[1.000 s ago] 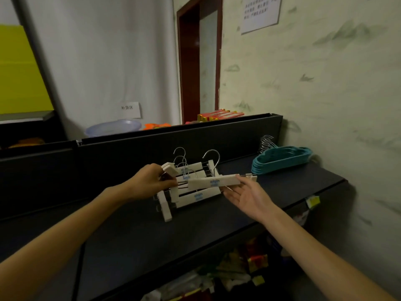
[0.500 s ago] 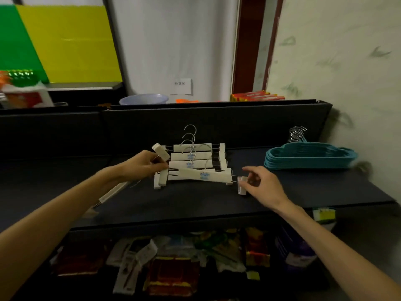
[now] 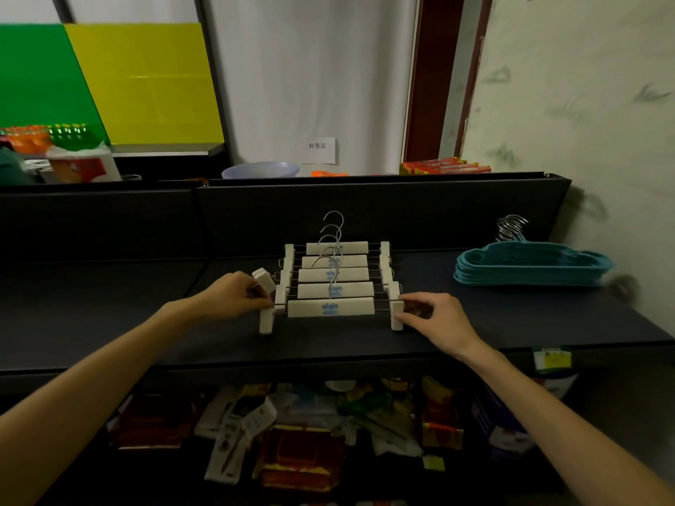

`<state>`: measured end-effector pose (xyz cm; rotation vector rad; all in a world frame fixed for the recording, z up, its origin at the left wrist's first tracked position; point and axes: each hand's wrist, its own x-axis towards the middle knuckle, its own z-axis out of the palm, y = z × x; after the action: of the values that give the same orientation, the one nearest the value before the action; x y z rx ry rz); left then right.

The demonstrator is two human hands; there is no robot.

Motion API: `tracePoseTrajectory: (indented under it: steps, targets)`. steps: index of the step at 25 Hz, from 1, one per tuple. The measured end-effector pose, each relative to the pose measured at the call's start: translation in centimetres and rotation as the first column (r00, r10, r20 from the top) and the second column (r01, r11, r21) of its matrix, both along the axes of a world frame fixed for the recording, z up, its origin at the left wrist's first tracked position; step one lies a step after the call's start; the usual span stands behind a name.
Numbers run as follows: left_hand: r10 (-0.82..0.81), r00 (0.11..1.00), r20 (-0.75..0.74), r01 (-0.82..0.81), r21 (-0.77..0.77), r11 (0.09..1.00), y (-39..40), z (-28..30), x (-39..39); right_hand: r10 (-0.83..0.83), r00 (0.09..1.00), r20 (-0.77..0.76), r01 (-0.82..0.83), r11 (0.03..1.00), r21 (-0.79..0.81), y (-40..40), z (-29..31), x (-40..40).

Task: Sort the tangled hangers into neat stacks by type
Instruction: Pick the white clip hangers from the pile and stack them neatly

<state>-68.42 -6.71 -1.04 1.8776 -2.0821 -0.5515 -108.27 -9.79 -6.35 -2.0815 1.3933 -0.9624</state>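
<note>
Fingers (image 3: 409,304) of the right hand (image 3: 436,319) are pinched on the front white clip hanger (image 3: 330,308) at its right clip, left hand (image 3: 233,295) fingers curled around its left end — teal hangers (image 3: 529,264) are stacked well right.

The front white clip hanger (image 3: 330,308) now lies squared against the stack, both hands at its clips.

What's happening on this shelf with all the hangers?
A person is sorting hangers by type on a dark shelf. The left hand and right hand pinch the end clips of the front white clip hanger, lining it up with the row of white clip hangers behind. A stack of teal hangers sits at the right.
</note>
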Motion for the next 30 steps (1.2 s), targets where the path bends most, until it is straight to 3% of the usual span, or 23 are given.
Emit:
tracePoseTrajectory:
  steps: [3,9,20,22,24,26,30]
  targets:
    - [0.007,0.997,0.073,-0.002,-0.062,0.998,0.0,-0.9,0.0,-0.067,0.998,0.011,0.066,0.997,0.026,0.4,0.1,0.4]
    - [-0.012,0.995,0.102,0.026,-0.138,0.990,0.4,-1.5,-0.8,-0.112,0.970,-0.214,0.156,0.966,0.205,-0.4,2.0,0.8]
    - [0.018,0.986,0.163,0.023,-0.244,0.970,1.2,-1.7,-1.8,-0.148,0.985,-0.090,0.169,0.929,0.330,-1.5,1.4,0.9]
    - [0.028,0.980,0.195,0.035,-0.312,0.949,1.0,-1.3,-1.7,-0.198,0.975,-0.099,0.218,0.938,0.270,-0.9,1.6,1.1]
    - [0.041,0.969,0.242,0.050,-0.359,0.932,0.8,-0.3,-2.1,-0.316,0.948,-0.030,0.317,0.947,0.055,0.0,2.1,1.7]
    - [0.030,0.945,0.324,0.101,-0.379,0.920,0.5,0.7,-3.3,-0.231,0.963,0.138,0.238,0.971,-0.035,0.8,3.0,3.1]
    - [-0.043,0.883,0.468,0.246,-0.383,0.890,-0.4,1.3,-7.2,0.144,0.942,0.302,-0.181,0.979,0.098,2.3,5.3,7.4]
